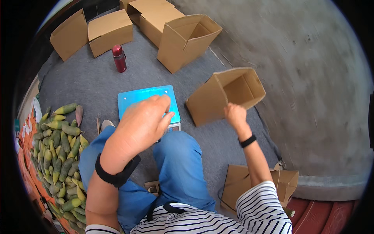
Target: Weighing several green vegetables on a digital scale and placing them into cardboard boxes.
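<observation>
My right hand (236,117) grips the near top edge of an open cardboard box (204,102), which leans to the right on the grey floor covering. My left hand (146,117) hangs over the blue platform of a weighing scale (134,95), its fingers curled towards the thumb; whether anything is between them is hidden. The scale's front panel shows just beyond my knee. To the left lies a large pile of green radishes (61,155), with one pinkish root (79,114) at its upper edge.
A red bottle (119,60) stands beyond the scale. Several cardboard boxes line the far side, among them an open upright one (178,44) and a low one (111,29). Another cardboard box (233,184) is beside me at lower right. A grey wall (315,87) rises on the right.
</observation>
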`<state>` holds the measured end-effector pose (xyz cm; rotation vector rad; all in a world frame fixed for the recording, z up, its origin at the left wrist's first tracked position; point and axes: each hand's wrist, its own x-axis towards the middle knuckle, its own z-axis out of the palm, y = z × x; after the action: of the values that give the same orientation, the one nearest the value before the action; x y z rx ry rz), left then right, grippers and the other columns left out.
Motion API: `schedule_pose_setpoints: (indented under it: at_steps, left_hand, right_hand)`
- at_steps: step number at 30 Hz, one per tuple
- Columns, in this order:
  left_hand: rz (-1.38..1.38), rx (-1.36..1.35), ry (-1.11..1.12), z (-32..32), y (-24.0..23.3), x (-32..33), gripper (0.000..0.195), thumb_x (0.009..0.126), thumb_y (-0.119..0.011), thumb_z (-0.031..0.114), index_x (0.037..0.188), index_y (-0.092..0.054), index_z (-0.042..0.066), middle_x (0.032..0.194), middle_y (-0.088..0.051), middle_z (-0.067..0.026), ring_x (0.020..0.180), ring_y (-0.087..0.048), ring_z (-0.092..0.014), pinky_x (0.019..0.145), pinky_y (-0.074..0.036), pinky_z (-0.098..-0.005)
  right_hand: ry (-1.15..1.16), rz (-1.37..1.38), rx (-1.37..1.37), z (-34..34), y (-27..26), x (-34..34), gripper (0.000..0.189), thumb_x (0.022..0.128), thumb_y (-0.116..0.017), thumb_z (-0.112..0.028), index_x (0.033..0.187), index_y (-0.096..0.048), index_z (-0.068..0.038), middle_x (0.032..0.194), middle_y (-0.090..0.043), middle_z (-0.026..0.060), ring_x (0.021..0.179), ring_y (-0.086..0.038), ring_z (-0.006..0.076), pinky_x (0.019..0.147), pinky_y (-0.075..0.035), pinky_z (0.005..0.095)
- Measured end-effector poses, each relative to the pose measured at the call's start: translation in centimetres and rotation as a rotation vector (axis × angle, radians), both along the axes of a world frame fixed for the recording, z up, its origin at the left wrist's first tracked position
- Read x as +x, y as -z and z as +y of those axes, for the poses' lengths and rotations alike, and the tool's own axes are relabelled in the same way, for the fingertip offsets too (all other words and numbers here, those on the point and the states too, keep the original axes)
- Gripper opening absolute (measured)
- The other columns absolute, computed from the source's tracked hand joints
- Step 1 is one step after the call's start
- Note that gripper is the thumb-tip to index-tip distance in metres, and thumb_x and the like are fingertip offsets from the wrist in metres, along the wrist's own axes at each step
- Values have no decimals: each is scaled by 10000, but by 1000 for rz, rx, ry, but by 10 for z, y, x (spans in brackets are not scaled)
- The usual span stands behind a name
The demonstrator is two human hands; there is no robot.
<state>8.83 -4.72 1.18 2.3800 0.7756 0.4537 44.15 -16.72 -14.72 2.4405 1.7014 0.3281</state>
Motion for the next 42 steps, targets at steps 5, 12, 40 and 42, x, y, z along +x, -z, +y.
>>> schedule_pose_setpoints:
  at_steps: [5,12,40,42]
  left_hand:
    - [-79,71,14,9,9,4,190,857,-601,161,820,-524,-8,767,-586,-182,722,-590,-346,647,-454,-412]
    - [-231,-113,-55,31,6,-15,216,907,-593,186,838,-532,-9,693,-569,-64,665,-542,-108,592,-436,-291]
    - [-826,59,-528,34,-13,-49,136,838,-595,143,829,-568,10,762,-638,-162,718,-629,-333,635,-490,-406]
    - [-778,92,-545,32,-10,-50,177,849,-594,179,858,-547,8,789,-635,-170,733,-630,-347,651,-496,-431]
  right_hand:
    - [-17,439,47,-52,-21,-72,336,811,-698,-315,836,-578,-2,841,-644,190,836,-627,352,745,-506,431]
    - [-196,394,46,-174,-32,-40,471,696,-751,-133,1131,-586,-57,1097,-632,137,1060,-571,326,927,-442,413]
    - [-750,364,21,98,-126,-216,143,870,-630,-153,921,-610,-21,826,-626,168,747,-612,362,633,-483,414]
    - [-769,371,18,108,-117,-231,133,843,-628,-134,848,-645,-2,795,-633,207,768,-622,387,653,-493,438]
